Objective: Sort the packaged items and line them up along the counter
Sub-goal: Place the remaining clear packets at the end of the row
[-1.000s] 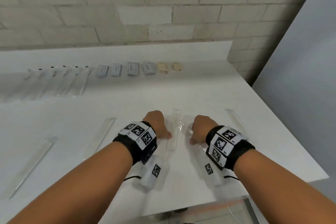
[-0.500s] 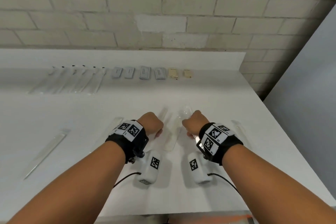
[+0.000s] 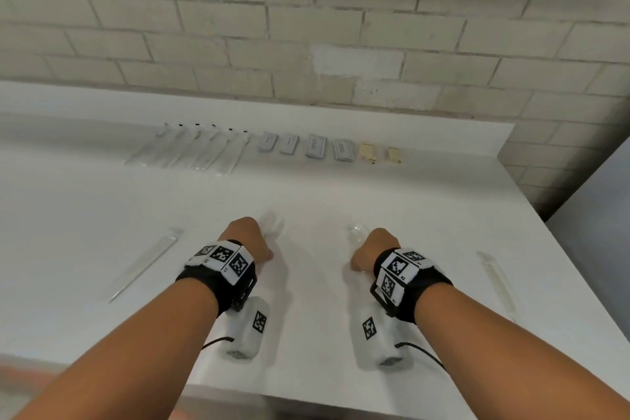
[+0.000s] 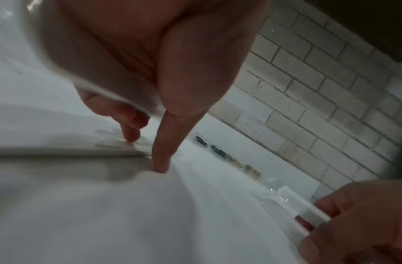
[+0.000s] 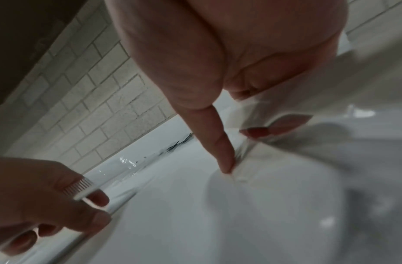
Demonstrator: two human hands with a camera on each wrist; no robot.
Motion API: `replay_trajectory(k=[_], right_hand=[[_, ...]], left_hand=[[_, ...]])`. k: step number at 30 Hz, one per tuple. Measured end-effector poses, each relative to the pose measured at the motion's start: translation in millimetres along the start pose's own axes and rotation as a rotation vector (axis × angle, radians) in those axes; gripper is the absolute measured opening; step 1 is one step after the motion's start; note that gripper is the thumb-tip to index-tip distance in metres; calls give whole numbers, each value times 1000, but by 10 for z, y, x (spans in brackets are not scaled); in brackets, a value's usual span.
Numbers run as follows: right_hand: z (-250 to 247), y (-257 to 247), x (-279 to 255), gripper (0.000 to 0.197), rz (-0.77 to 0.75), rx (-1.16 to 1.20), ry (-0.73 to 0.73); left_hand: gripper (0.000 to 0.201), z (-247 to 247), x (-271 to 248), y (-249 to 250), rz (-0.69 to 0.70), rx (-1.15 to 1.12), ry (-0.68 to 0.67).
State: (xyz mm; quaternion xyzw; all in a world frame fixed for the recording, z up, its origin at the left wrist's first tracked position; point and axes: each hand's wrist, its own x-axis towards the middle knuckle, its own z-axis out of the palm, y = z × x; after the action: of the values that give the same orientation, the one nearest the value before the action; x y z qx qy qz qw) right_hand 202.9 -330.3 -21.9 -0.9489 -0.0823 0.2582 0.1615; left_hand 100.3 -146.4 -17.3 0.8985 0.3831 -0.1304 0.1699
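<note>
Both hands hover over the white counter (image 3: 317, 194), a little apart. My left hand (image 3: 247, 237) grips a clear-wrapped toothbrush (image 3: 272, 223), whose white bristle head (image 5: 79, 187) shows between its fingers in the right wrist view. My right hand (image 3: 370, 249) grips a second clear-wrapped toothbrush (image 3: 356, 232), with its bristles (image 4: 310, 214) seen in the left wrist view. Along the back lies a row: several long clear packets (image 3: 197, 150), grey sachets (image 3: 317, 147) and two beige packets (image 3: 368, 153).
One long clear packet (image 3: 146, 262) lies loose on the counter to the left of my left arm. Another (image 3: 497, 283) lies near the counter's right edge. A pale brick wall (image 3: 306, 27) rises behind the counter.
Both hands were close together over the packets in the middle. They have moved apart, each with a wrapped toothbrush, and no packet lies between them now.
</note>
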Motion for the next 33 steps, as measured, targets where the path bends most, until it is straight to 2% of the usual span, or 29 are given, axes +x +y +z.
replay_trajectory(k=[4, 6, 9, 11, 13, 15, 16, 17, 19, 22, 23, 26, 29, 33], right_hand=[[109, -165, -132, 10, -29, -93, -7], [206, -227, -170, 12, -45, -59, 2], [339, -376, -286, 9, -62, 10, -21], [409, -439, -331, 5, -87, 111, -29], [448, -469, -321, 7, -87, 251, -38], [537, -521, -332, 13, -107, 399, -66], [639, -651, -383, 17, -118, 468, -88], [1031, -1212, -604, 18, -123, 609, -100], [1050, -1284, -655, 17, -125, 689, -113], [1093, -1338, -618, 13, -132, 688, -108], [1098, -1355, -625, 11, -145, 671, -103], [1184, -1523, -674, 7, -185, 633, -113], [1259, -1670, -701, 9, -204, 612, -134], [1270, -1747, -691, 9, -217, 591, -127]], left_hand=[[34, -49, -21, -47, -3, -60, -34], [38, -35, -5, -104, 19, -59, -36], [32, -14, 2, -190, 103, -40, -23], [21, 28, -12, -220, 125, -66, -46], [28, 42, -44, -240, 154, -102, -74], [24, 3, -54, -304, 172, -147, -39], [21, -56, -1, -454, 194, -154, -16], [27, -299, 112, -1129, 222, -151, -5], [37, -340, 224, -1192, 227, -269, 45], [35, -500, 272, -1283, 218, -518, 97], [34, -549, 271, -1327, 199, -534, 105], [47, -626, 256, -1676, 137, -325, 120], [64, -564, 197, -1974, 77, -77, 35], [58, -465, 239, -2082, 48, 6, 8]])
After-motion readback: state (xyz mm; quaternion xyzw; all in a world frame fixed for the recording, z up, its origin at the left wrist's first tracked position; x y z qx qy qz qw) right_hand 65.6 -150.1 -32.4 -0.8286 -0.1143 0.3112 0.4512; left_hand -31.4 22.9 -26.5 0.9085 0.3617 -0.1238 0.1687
